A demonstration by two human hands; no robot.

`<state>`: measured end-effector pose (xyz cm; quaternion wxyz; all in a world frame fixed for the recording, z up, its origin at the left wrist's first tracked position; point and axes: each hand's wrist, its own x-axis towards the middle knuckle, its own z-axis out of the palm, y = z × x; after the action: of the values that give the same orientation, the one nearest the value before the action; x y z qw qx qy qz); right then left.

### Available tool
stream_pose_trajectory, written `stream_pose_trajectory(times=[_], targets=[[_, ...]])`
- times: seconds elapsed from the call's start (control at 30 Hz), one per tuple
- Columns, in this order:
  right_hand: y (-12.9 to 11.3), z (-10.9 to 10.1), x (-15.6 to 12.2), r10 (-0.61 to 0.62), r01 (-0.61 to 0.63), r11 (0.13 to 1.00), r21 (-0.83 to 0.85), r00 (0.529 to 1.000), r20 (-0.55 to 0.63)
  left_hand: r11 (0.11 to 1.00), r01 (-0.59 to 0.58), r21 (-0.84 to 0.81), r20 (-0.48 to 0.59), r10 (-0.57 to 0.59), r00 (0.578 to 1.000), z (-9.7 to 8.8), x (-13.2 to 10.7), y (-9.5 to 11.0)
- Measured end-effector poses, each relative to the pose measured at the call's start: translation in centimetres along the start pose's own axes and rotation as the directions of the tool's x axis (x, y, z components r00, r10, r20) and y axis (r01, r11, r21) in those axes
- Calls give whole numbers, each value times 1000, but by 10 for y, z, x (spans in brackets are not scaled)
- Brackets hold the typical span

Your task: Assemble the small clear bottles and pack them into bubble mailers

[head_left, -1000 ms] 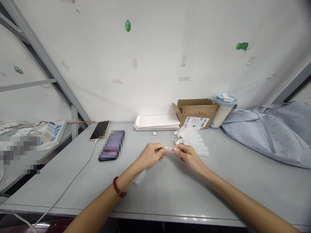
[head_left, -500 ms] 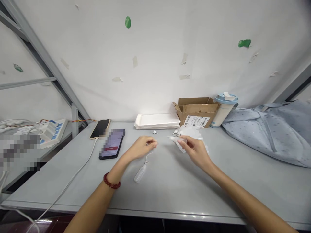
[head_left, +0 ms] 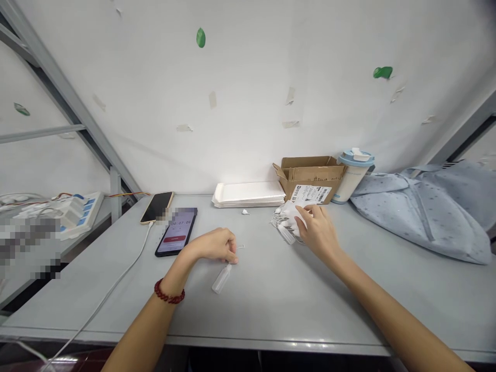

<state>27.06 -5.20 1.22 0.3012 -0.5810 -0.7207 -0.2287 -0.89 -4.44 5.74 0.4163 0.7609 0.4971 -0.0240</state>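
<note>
On the grey table lies a small clear plastic bottle (head_left: 221, 280) with a narrow neck, tilted toward my left hand (head_left: 217, 245). The left fingertips pinch at its neck end and cover the thin cord there. My right hand (head_left: 320, 227) is over a heap of white corded pieces (head_left: 279, 219), its thumb and fingers bent around a translucent white plastic piece (head_left: 304, 208); its far side is hidden. Another clear bottle (head_left: 285, 235) lies at the heap's front edge, just left of that hand. One small white tip (head_left: 245, 212) sits apart on the table.
Behind are a stack of white envelopes (head_left: 250, 195), an open cardboard box (head_left: 310, 178) and a blue-lidded cup (head_left: 352, 175). A pale blue cloth bag (head_left: 418, 217) fills the right side. Two phones (head_left: 176, 232) and a white cable (head_left: 120, 284) are at left.
My left hand has come down and nearer to the neck of the small bottle. My right hand has let go of a clear bottle, now lying by the heap, and moved back and right.
</note>
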Motion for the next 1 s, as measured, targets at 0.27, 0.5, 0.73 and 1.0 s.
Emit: stream_pose_trajectory(times=[0.27,0.5,0.73,1.0], targets=[[-32,-20,-7,-115,111,912,395,993,-12,988,-120,-97,-11,120,993,2,3,-4],[-85,-48,-38,-503,9,572,820,794,342,987,-78,-142,46,85,995,-8,-13,2],[-83,-39,-39,-473,-31,616,787,784,401,997,61,-52,186,-50,981,7,-20,14],[-83,-40,-41,-486,20,621,784,794,365,995,-57,87,112,47,993,10,-14,11]])
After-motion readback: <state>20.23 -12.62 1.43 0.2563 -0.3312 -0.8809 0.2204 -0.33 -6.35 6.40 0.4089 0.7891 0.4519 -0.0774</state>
